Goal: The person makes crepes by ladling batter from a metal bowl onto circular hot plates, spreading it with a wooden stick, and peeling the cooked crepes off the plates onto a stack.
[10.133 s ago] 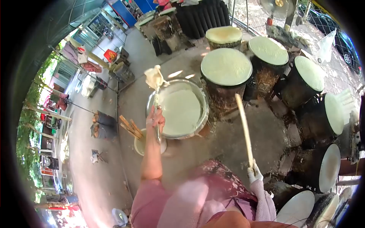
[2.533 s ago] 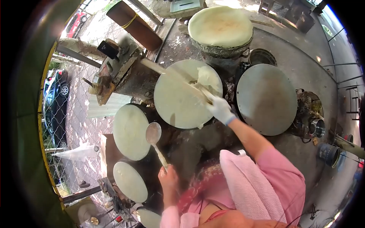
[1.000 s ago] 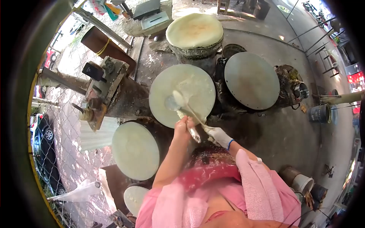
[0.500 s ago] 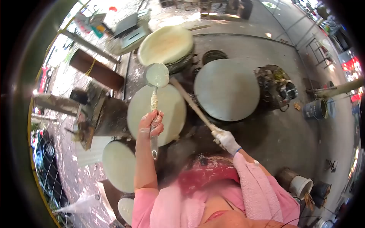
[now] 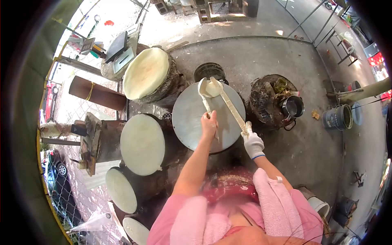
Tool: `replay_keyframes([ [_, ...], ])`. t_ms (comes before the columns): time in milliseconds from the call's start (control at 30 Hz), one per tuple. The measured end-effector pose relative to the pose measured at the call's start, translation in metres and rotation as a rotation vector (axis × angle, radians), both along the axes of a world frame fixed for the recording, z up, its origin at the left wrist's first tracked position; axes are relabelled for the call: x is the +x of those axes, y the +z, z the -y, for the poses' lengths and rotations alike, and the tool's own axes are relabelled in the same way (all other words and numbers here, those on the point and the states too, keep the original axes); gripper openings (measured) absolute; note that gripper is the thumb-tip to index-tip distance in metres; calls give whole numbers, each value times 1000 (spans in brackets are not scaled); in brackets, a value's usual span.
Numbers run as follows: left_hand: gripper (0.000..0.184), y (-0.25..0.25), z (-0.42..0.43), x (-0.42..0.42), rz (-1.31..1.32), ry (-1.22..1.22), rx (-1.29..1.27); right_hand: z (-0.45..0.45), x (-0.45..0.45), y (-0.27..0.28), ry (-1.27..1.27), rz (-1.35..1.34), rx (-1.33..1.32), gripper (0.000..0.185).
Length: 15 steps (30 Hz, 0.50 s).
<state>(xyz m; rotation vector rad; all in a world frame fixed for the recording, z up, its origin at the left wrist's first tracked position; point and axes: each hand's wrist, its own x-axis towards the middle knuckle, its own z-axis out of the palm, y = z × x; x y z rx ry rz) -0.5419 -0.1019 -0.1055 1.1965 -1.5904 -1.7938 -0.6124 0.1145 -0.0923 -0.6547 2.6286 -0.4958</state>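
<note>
My left hand [image 5: 209, 122] is closed round the handle of a ladle [image 5: 203, 90], tilted over the far part of a bare round griddle [image 5: 188, 118]. Pale batter [image 5: 212, 89] lies between the ladle's bowl and the tip of a long flat wooden stick [image 5: 232, 109]. In my right hand [image 5: 253, 143], which wears a white glove, is the near end of that stick. Left of this griddle stands another griddle [image 5: 143, 143] covered with a pale batter layer.
A griddle with a thick pale sheet [image 5: 146, 73] stands at the back left. More coated griddles [image 5: 121, 190] are at the lower left. To the right are a sooty stove [image 5: 265, 98] with a metal pot [image 5: 293, 107] and a dark bucket [image 5: 337, 117].
The view has turned, bringing the bare griddle to the middle. The ladle was upright with batter in its bowl; now it is tilted over that griddle, with the stick's tip beside it.
</note>
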Motion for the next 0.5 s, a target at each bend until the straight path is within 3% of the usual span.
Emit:
replay_keyframes([
  [67, 32, -10, 1, 14, 211, 60, -396, -5, -8, -14, -20, 57, -119, 58],
  [100, 35, 17, -3, 24, 197, 109, -619, -5, -9, -22, -33, 85, -180, 56],
  [200, 37, 23, 17, 67, 281, 211, -748, 17, 4, -34, -180, 741, -483, 49],
  [233, 36, 42, 18, 80, 278, 250, -734, 28, 3, -20, -142, 670, -388, 47],
  [267, 31, 51, 24, 92, 199, 274, -900, 31, 2, 1, -146, 554, -377, 47],
  [333, 23, 64, 30, 126, 163, 218, -666, 35, -2, 41, -134, 313, -347, 48],
  [367, 20, 54, 35, 148, 83, 194, -513, 28, -11, 25, -135, 252, -296, 49],
  [400, 17, 43, 36, 165, 0, 173, -362, 20, -15, -44, -153, 120, -697, 47],
  [433, 14, 76, 24, 170, -12, 138, -193, 24, -14, -26, -197, 428, -583, 45],
  [500, 12, 82, 16, 184, 45, 57, -72, 38, 5, 28, -279, 907, -482, 38],
])
